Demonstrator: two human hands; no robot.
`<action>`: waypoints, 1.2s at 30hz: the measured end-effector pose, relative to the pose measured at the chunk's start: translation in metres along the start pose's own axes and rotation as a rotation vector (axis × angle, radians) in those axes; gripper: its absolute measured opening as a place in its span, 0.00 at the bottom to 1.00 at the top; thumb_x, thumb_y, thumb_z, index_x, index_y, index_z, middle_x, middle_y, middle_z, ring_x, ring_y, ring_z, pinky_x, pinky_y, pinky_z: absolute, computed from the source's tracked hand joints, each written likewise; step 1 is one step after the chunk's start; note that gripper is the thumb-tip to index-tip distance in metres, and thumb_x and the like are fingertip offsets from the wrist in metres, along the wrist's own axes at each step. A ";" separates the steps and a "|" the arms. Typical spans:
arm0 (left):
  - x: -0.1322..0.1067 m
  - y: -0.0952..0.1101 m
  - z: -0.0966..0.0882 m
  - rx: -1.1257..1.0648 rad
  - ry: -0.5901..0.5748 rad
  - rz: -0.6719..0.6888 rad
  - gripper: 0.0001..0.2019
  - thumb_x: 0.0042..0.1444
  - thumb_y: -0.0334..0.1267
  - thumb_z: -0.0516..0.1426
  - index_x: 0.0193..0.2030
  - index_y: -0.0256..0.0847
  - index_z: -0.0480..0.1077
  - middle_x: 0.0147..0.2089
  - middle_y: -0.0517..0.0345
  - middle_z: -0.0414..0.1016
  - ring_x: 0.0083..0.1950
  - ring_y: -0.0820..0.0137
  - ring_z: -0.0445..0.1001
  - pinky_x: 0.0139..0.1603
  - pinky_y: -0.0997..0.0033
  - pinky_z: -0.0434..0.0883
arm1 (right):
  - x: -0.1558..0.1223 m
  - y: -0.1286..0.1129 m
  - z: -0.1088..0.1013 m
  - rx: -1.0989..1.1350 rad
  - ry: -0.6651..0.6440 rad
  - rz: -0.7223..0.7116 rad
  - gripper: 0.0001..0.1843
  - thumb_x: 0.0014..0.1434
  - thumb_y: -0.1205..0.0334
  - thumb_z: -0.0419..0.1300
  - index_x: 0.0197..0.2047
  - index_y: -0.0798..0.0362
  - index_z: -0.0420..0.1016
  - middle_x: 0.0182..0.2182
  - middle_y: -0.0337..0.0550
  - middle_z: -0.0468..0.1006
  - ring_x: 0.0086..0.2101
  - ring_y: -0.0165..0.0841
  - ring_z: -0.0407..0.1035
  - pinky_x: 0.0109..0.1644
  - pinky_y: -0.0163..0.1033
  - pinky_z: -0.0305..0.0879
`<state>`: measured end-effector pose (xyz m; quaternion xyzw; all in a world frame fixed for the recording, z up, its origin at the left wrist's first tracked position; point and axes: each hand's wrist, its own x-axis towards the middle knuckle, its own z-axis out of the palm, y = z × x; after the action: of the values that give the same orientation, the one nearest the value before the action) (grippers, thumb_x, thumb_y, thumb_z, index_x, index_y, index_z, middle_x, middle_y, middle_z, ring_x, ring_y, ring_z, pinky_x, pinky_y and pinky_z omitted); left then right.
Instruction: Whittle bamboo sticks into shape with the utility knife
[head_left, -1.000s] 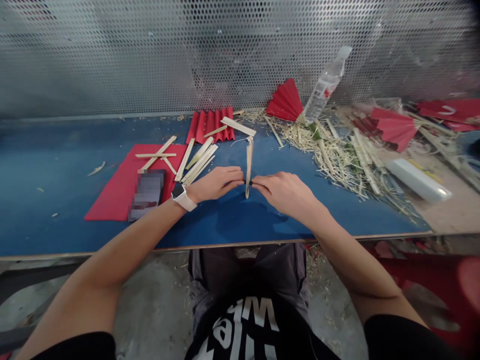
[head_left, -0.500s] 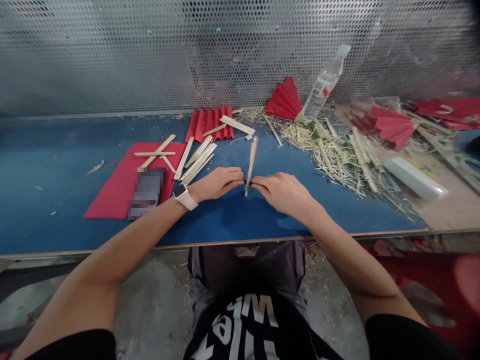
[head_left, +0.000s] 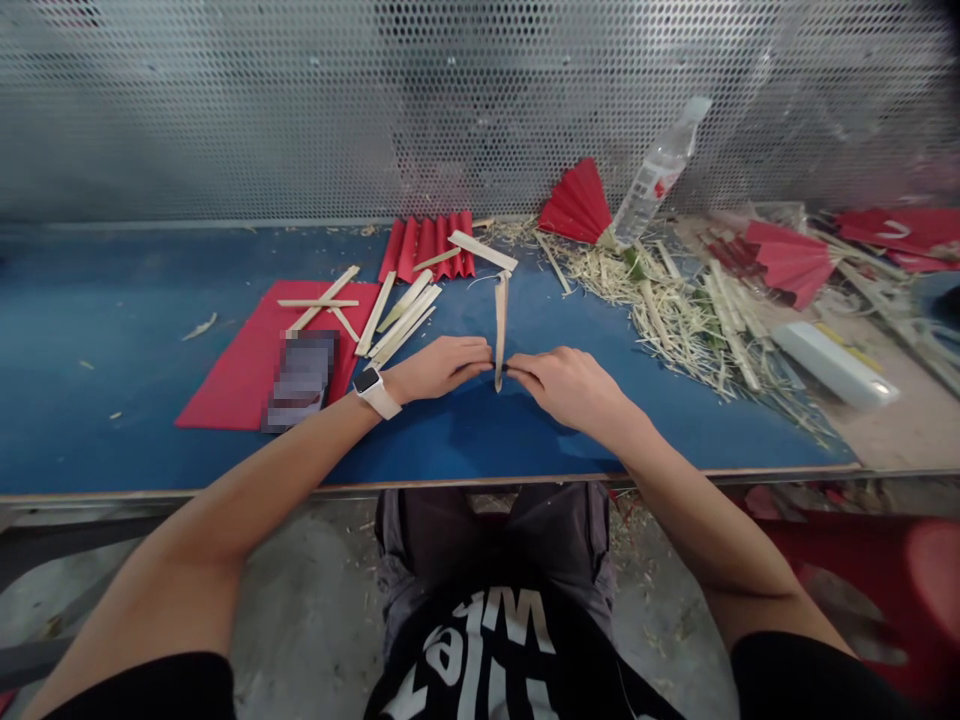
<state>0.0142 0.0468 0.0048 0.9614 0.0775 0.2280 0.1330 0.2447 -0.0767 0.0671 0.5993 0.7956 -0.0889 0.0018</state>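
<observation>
A bundle of thin bamboo slats (head_left: 499, 325) stands nearly upright on the blue table (head_left: 135, 440), its lower end pinched from both sides. My left hand (head_left: 439, 366) grips it from the left with closed fingers, a white watch on that wrist. My right hand (head_left: 566, 385) pinches the same lower end from the right. Loose bamboo slats (head_left: 397, 320) lie just left of my hands, some on a flat red paper sheet (head_left: 240, 370).
A pleated red paper (head_left: 431, 245) lies at the back. A red folded fan (head_left: 577, 205) and a leaning plastic bottle (head_left: 656, 170) stand by a pile of bamboo shavings (head_left: 675, 310). More red fans (head_left: 787, 260) and a white tube (head_left: 832, 362) lie right. Perforated metal wall behind.
The top of the slat bundle swung slightly left, back to nearly upright. Both hands stay pinched on its lower end.
</observation>
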 end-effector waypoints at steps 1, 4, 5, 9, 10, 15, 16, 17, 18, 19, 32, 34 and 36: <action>0.000 0.000 0.000 -0.002 -0.001 -0.001 0.22 0.84 0.49 0.46 0.51 0.42 0.78 0.46 0.48 0.85 0.48 0.62 0.86 0.50 0.63 0.81 | 0.000 0.000 0.000 -0.004 -0.002 0.002 0.22 0.84 0.55 0.48 0.64 0.45 0.84 0.49 0.47 0.91 0.44 0.43 0.83 0.40 0.42 0.58; 0.000 0.000 0.002 -0.003 -0.007 -0.005 0.22 0.84 0.49 0.45 0.50 0.42 0.78 0.46 0.48 0.84 0.48 0.62 0.85 0.50 0.64 0.80 | 0.000 0.000 0.000 -0.012 -0.007 0.006 0.22 0.84 0.55 0.48 0.64 0.45 0.84 0.48 0.47 0.91 0.43 0.43 0.83 0.40 0.42 0.58; 0.000 0.000 0.002 -0.004 -0.008 -0.008 0.22 0.84 0.49 0.45 0.50 0.42 0.78 0.46 0.48 0.84 0.47 0.62 0.85 0.49 0.64 0.80 | 0.001 0.000 -0.001 -0.013 -0.010 0.006 0.22 0.84 0.55 0.48 0.64 0.45 0.84 0.48 0.47 0.91 0.43 0.42 0.83 0.40 0.42 0.58; 0.001 0.000 0.004 -0.006 -0.022 -0.020 0.23 0.84 0.50 0.45 0.48 0.42 0.77 0.44 0.50 0.82 0.46 0.63 0.83 0.48 0.65 0.78 | 0.000 0.001 -0.002 -0.016 -0.017 0.001 0.23 0.84 0.55 0.49 0.66 0.44 0.83 0.47 0.47 0.91 0.43 0.41 0.83 0.42 0.41 0.61; 0.001 0.001 0.004 -0.007 -0.027 -0.022 0.24 0.84 0.50 0.44 0.47 0.42 0.76 0.43 0.50 0.82 0.45 0.63 0.83 0.47 0.66 0.77 | -0.001 0.002 -0.002 -0.018 -0.018 0.001 0.23 0.84 0.55 0.49 0.66 0.43 0.83 0.48 0.47 0.91 0.43 0.41 0.83 0.42 0.41 0.62; 0.008 0.004 0.006 -0.008 -0.047 -0.032 0.24 0.84 0.50 0.44 0.44 0.42 0.73 0.40 0.52 0.78 0.40 0.64 0.79 0.43 0.67 0.74 | -0.005 0.006 0.001 -0.045 -0.009 0.015 0.24 0.85 0.55 0.48 0.68 0.42 0.83 0.51 0.47 0.91 0.46 0.44 0.85 0.43 0.43 0.64; 0.009 0.005 0.006 -0.006 -0.052 -0.034 0.23 0.84 0.50 0.44 0.43 0.42 0.73 0.40 0.52 0.78 0.40 0.65 0.78 0.43 0.67 0.73 | -0.005 0.007 0.002 -0.051 -0.006 0.014 0.24 0.85 0.55 0.47 0.67 0.42 0.83 0.51 0.47 0.91 0.47 0.45 0.85 0.43 0.43 0.64; 0.009 0.005 0.006 -0.003 -0.058 -0.037 0.23 0.84 0.49 0.44 0.43 0.42 0.73 0.39 0.53 0.77 0.39 0.65 0.78 0.42 0.67 0.73 | -0.005 0.008 0.003 -0.058 -0.004 0.012 0.24 0.85 0.55 0.47 0.67 0.42 0.83 0.52 0.47 0.91 0.46 0.45 0.85 0.43 0.43 0.64; 0.009 0.006 0.005 0.000 -0.065 -0.042 0.22 0.84 0.49 0.44 0.43 0.42 0.73 0.39 0.53 0.77 0.39 0.65 0.77 0.42 0.67 0.72 | -0.005 0.008 0.003 -0.066 -0.002 0.005 0.24 0.85 0.54 0.46 0.67 0.41 0.82 0.52 0.46 0.91 0.46 0.45 0.85 0.43 0.43 0.64; 0.009 0.007 0.005 0.005 -0.072 -0.047 0.21 0.84 0.48 0.45 0.43 0.43 0.73 0.39 0.53 0.77 0.39 0.64 0.77 0.42 0.67 0.72 | -0.005 0.008 0.003 -0.073 -0.001 -0.006 0.24 0.85 0.54 0.46 0.68 0.41 0.82 0.51 0.46 0.92 0.46 0.44 0.86 0.42 0.43 0.64; 0.020 0.032 -0.011 0.044 0.279 -0.131 0.16 0.77 0.53 0.52 0.51 0.43 0.68 0.42 0.53 0.75 0.40 0.63 0.74 0.42 0.60 0.76 | -0.006 -0.008 -0.003 -0.167 0.042 -0.021 0.23 0.84 0.58 0.46 0.66 0.48 0.81 0.45 0.55 0.91 0.43 0.49 0.87 0.40 0.44 0.65; 0.034 0.042 -0.009 0.010 0.477 -0.197 0.15 0.77 0.55 0.55 0.53 0.44 0.68 0.42 0.55 0.76 0.39 0.66 0.75 0.43 0.62 0.77 | -0.007 -0.014 -0.004 -0.175 0.051 -0.008 0.24 0.83 0.59 0.46 0.67 0.50 0.81 0.44 0.57 0.90 0.43 0.49 0.87 0.41 0.44 0.66; 0.051 0.051 -0.008 -0.079 0.617 -0.263 0.15 0.78 0.53 0.56 0.58 0.45 0.67 0.47 0.54 0.79 0.42 0.67 0.79 0.45 0.64 0.80 | -0.008 -0.020 -0.005 -0.179 0.061 0.015 0.25 0.83 0.61 0.44 0.66 0.53 0.80 0.44 0.60 0.90 0.43 0.49 0.87 0.40 0.44 0.66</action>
<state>0.0599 0.0104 0.0473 0.8230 0.2285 0.4920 0.1686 0.2285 -0.0887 0.0762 0.6050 0.7956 0.0012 0.0318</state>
